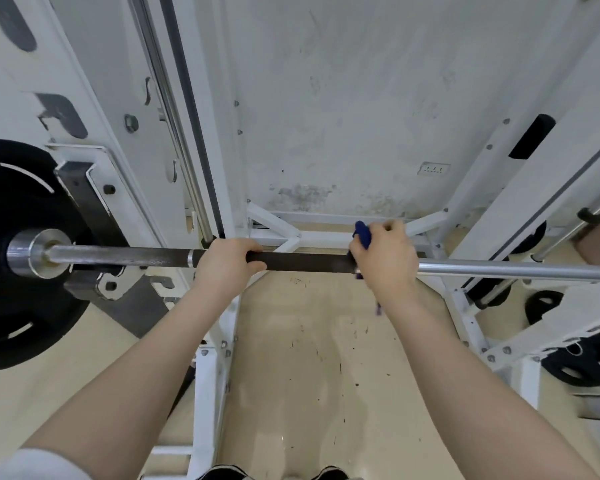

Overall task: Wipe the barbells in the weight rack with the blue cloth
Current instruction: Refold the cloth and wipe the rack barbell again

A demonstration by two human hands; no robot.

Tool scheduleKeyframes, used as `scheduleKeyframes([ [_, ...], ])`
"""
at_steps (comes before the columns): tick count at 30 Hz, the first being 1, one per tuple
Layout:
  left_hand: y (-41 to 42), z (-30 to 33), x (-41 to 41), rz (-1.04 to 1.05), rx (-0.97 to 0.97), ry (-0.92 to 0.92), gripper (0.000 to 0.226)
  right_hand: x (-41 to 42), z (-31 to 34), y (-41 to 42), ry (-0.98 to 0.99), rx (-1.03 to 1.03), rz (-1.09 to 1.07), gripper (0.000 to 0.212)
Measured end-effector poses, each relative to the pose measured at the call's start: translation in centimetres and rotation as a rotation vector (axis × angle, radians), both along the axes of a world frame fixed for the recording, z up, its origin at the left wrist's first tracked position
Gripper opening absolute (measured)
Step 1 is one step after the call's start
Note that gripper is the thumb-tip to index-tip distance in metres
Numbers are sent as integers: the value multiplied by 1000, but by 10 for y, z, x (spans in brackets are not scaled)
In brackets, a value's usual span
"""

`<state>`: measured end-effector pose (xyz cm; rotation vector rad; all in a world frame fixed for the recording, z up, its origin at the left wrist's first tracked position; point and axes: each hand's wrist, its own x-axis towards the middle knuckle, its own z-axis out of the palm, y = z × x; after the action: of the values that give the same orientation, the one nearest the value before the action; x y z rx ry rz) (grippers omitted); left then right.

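Note:
A barbell [305,262] lies level across the white rack, dark along its middle and bare steel towards both ends. My left hand [227,262] grips the dark part left of centre. My right hand [388,258] is wrapped round the bar at the right end of the dark part, holding the blue cloth [362,233] against it. The cloth pokes out above my fingers and a thin strip hangs below my wrist. A black weight plate [18,251] sits on the bar's left sleeve.
White rack uprights [174,140] rise on both sides, with a white base frame [291,237] on the beige floor below. Loose black plates [579,362] lie at the right. A stained wall with a socket [433,169] stands behind.

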<state>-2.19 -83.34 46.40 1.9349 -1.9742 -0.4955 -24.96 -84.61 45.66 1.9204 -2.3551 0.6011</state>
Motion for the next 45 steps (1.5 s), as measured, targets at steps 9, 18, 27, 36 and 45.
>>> scheduleKeyframes([
  [9,0,3,4,-71,-7,-73,24,83,-5,28,-46,36,273,38],
  [18,9,7,64,-78,-91,-346,34,128,7,19,-168,108,84,35],
  [27,14,-11,102,-142,-193,-340,39,119,6,18,-28,128,21,36],
  [36,12,-13,120,-160,-257,-388,18,240,-4,37,-87,84,300,34],
  [45,8,-18,126,-168,-327,-436,39,172,-2,20,-80,32,-70,28],
])
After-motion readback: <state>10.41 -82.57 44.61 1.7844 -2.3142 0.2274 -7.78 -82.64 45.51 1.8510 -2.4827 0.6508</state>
